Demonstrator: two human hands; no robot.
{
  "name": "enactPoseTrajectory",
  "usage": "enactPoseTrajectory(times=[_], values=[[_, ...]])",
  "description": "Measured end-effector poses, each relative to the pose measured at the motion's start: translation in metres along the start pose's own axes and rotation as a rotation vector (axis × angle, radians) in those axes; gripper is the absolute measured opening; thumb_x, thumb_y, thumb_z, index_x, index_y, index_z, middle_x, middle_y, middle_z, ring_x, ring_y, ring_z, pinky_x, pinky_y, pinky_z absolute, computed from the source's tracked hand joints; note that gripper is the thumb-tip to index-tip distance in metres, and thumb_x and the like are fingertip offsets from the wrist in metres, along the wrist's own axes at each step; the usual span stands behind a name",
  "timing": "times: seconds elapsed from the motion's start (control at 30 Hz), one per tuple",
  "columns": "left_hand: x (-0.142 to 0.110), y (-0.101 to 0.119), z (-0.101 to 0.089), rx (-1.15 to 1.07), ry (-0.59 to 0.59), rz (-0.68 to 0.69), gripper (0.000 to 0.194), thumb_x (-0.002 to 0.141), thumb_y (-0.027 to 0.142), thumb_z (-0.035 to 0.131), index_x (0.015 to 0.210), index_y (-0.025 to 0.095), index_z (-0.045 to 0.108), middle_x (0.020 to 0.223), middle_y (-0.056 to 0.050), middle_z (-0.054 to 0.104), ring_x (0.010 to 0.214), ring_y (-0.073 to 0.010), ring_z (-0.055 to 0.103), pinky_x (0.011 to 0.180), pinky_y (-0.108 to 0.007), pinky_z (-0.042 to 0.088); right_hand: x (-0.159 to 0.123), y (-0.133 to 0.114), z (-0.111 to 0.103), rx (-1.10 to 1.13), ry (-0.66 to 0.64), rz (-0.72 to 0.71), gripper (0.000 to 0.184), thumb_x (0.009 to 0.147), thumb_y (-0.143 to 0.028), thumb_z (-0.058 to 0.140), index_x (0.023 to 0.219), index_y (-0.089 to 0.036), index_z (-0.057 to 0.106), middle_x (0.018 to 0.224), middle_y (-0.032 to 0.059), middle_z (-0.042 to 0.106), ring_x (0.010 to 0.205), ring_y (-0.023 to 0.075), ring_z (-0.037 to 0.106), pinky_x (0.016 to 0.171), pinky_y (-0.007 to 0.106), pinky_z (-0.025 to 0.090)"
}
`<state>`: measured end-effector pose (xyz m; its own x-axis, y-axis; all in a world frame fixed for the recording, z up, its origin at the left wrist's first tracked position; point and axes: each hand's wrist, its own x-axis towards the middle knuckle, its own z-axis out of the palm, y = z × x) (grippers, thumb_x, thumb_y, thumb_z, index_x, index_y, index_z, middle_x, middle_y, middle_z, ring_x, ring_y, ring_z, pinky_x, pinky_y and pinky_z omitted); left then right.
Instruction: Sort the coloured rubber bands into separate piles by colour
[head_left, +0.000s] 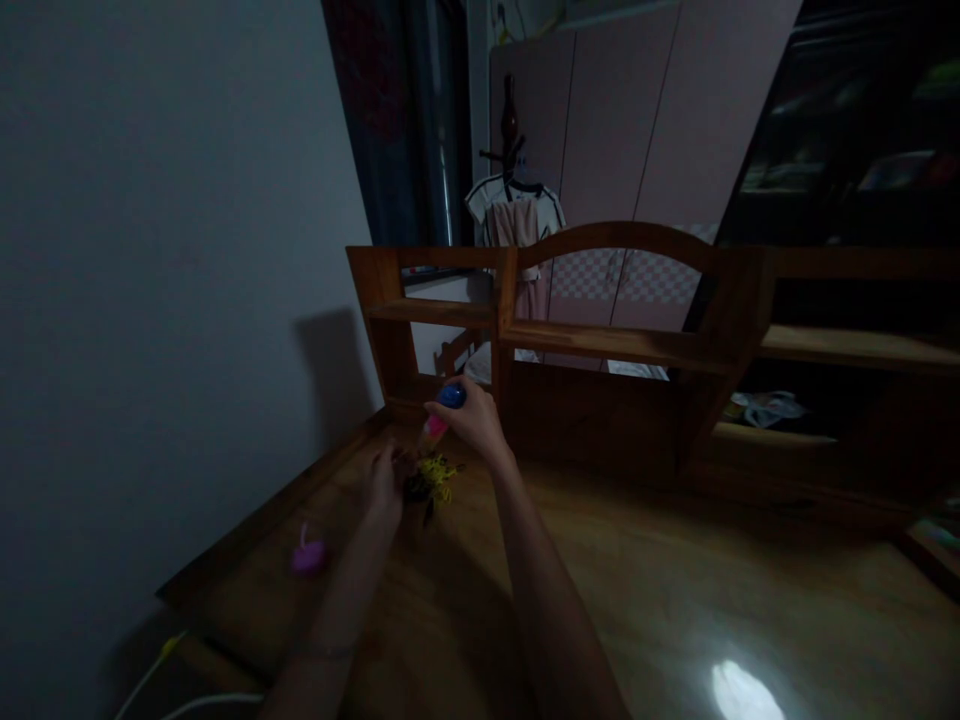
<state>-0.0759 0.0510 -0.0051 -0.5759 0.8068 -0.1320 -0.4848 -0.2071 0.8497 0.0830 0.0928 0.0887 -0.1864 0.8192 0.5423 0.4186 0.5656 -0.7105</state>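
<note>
Desk (pixel 637 560), wooden, broad: it is running across the near part of the scene, its smooth top catching a round white glare at near right. Shelf unit (pixel 607 341), wooden, its middle bay arched: it is standing along the far edge. Plain wall (pixel 180 250): rising at left, bearing a soft shadow. Beyond the shelves, a dark curtain (pixel 390 100) is hanging at far left, a stand (pixel 510 110) is carrying clothes, and a pale pink wardrobe (pixel 600 130) is showing a checkered band.

Obscured: dim light is blurring the dark area at far right; pale cords (pixel 217 700) are running out of view at near left.

Right hand (pixel 478 422): pinching a blue-topped object (pixel 451 396) — rounded above, pink lower down, slanting toward the left — over the desk's far left part. Left hand (pixel 382 490): curling its fingers beside a bundle (pixel 437 474), yellow and dark, thin-stranded; whether it is gripping anything, one cannot tell. Purple item (pixel 308 556), with a thin upright piece: lying on the desk, left of the left hand, its details blurring.
</note>
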Motion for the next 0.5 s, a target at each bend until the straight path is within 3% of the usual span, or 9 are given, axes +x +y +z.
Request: enactPoseTrajectory(times=[0.23, 0.5], values=[[0.006, -0.024, -0.003, -0.106, 0.000, -0.130, 0.018, 0.090, 0.018, 0.056, 0.072, 0.018, 0.059, 0.066, 0.001, 0.063, 0.063, -0.0117, 0.064, 0.066, -0.022, 0.055, -0.001, -0.001, 0.004, -0.020, -0.020, 0.034, 0.042, 0.075, -0.053, 0.072, 0.104, -0.024, 0.064, 0.095, 0.0023, 0.071, 0.089, 0.0197, 0.066, 0.078, 0.029, 0.049], [0.010, -0.023, -0.008, -0.098, 0.043, -0.072, 0.021, 0.089, 0.032, 0.054, 0.074, 0.019, 0.060, 0.066, 0.001, 0.064, 0.064, -0.0142, 0.064, 0.068, -0.026, 0.051, -0.003, -0.010, 0.003, -0.120, 0.001, 0.006, 0.037, 0.078, -0.049, 0.071, 0.104, -0.024, 0.063, 0.097, 0.0047, 0.071, 0.093, 0.0223, 0.066, 0.081, 0.032, 0.048]])
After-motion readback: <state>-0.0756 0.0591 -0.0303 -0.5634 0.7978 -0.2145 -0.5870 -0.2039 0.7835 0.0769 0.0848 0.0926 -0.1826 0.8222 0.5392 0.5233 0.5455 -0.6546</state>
